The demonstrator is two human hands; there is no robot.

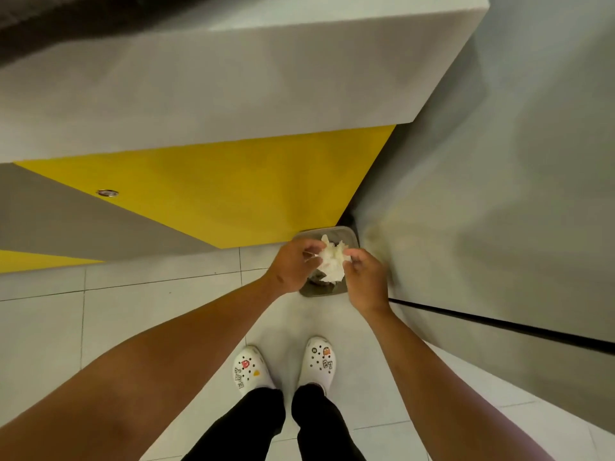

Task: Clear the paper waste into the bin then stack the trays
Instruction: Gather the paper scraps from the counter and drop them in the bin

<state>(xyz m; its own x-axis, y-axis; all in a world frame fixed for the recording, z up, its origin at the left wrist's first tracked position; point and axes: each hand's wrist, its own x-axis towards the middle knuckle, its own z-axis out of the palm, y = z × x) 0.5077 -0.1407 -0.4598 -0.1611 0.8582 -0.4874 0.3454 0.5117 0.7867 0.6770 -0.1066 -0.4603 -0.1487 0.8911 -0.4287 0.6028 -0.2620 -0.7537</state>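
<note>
A crumpled wad of white paper waste point(330, 262) hangs directly over a small grey square bin point(346, 235) that stands on the floor in the corner. My left hand point(293, 266) pinches the wad's left side with curled fingers. My right hand point(364, 277) pinches its right side. Both hands cover most of the bin's opening, so only its far rim and near edge show. No trays are in view.
A white counter point(233, 78) with a yellow and grey front panel point(216, 188) rises ahead. A grey metallic wall point(499, 194) closes the right side. My feet in white clogs point(283, 364) stand on pale floor tiles just behind the bin.
</note>
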